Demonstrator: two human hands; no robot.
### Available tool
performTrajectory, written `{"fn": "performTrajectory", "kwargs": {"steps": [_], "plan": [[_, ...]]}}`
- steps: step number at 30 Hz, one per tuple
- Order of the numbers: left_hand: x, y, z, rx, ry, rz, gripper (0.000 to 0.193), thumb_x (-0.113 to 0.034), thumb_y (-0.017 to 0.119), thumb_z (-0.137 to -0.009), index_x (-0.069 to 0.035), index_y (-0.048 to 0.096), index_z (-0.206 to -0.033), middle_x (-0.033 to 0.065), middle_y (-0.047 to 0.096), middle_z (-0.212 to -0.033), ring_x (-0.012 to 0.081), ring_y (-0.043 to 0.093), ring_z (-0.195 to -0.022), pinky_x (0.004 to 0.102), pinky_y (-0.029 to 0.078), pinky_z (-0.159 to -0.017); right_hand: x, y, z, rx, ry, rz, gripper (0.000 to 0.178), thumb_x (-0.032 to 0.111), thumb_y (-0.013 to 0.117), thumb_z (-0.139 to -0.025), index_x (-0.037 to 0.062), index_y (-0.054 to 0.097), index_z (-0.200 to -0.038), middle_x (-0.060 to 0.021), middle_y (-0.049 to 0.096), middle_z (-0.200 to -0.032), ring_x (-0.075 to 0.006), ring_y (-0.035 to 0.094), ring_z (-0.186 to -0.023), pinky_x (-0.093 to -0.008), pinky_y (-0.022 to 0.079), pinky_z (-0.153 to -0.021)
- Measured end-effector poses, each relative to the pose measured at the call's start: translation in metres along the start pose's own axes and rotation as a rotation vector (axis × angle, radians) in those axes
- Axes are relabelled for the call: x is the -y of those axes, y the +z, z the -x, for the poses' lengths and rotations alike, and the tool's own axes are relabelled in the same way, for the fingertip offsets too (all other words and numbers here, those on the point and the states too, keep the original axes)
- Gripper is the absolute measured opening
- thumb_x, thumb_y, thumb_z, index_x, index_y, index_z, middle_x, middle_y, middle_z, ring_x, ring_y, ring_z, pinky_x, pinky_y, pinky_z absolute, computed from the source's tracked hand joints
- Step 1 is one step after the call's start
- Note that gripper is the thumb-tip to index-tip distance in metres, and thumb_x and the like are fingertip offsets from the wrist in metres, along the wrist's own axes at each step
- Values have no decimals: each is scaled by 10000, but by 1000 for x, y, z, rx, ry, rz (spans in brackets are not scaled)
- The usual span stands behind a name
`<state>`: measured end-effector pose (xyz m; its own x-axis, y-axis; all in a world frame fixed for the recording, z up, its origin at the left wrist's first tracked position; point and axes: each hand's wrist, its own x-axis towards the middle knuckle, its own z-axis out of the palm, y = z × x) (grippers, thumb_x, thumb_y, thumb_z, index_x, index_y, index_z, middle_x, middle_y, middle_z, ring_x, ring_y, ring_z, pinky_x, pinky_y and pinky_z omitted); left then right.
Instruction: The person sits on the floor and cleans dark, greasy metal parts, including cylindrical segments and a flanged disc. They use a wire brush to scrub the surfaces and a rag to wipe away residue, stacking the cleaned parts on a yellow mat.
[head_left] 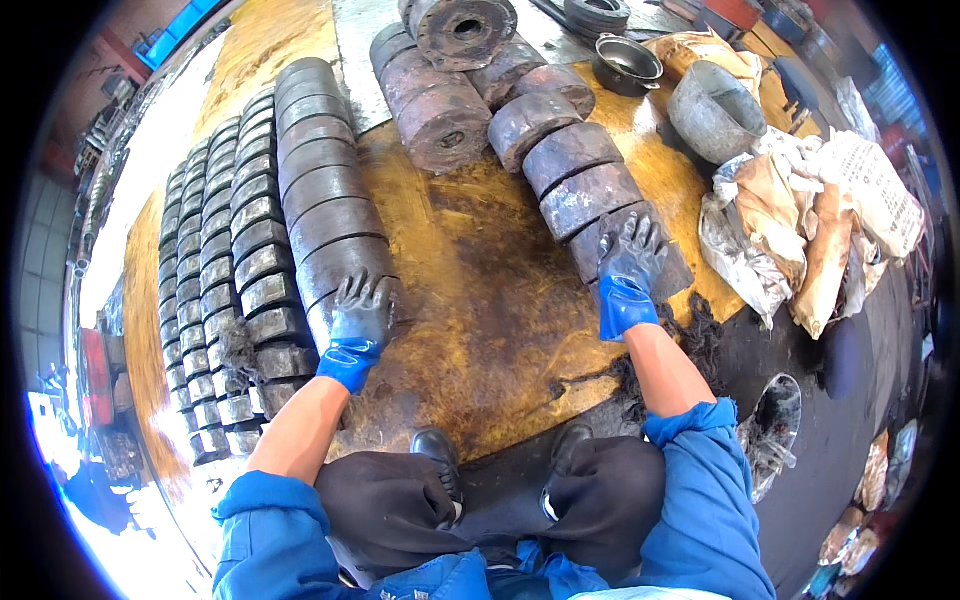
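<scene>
My left hand, in a blue glove with grimy grey fingers, lies over the near end of a row of dark metal cylinders. Its fingers stretch forward, spread a little. Gloved the same way, my right hand rests on the nearest piece of another row of rusty metal cylinders, fingers apart. Both rows lie on their sides on a stained yellow-brown sheet. Neither hand is wrapped around a piece. Between the rows, farther off, sit larger round metal pieces with centre holes.
Several rows of smaller dark blocks stand at the left, with a tangle of dark fibres on them. At the right are a grey bucket, a black pot, crumpled sacks and dark shreds. My shoes are close by.
</scene>
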<state>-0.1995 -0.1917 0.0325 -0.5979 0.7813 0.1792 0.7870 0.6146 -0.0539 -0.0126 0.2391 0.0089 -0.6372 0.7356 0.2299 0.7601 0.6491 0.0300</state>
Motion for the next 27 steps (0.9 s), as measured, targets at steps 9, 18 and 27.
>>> {"fn": "performTrajectory", "kwargs": {"steps": [9, 18, 27], "plan": [[2, 2, 1, -5, 16, 37, 399, -263, 644, -964, -24, 680, -1282, 237, 646, -1380, 420, 527, -1399, 563, 338, -1209, 0, 3, 0, -2, 26, 12, 680, 469, 490, -1026, 76, 459, -1580, -195, 418, -1646, -384, 363, -1531, -628, 267, -1225], [7, 12, 6, -43, 17, 41, 393, -271, 633, -972, -19, 683, -1269, 202, 639, -1402, 414, 528, -1401, 561, 342, -1211, 0, 8, 0, -25, 15, 35, 665, 453, 503, -1029, 75, 459, -1574, -194, 427, -1639, -374, 368, -1528, -629, 266, -1225], [5, 8, 5, -49, 8, 68, 358, -260, 619, -979, -34, 684, -1248, 186, 637, -1392, 405, 527, -1398, 558, 343, -1212, -1, 6, 1, -8, -9, 66, 644, 442, 479, -1045, 76, 458, -1575, -201, 437, -1632, -408, 364, -1529, -632, 267, -1222]]}}
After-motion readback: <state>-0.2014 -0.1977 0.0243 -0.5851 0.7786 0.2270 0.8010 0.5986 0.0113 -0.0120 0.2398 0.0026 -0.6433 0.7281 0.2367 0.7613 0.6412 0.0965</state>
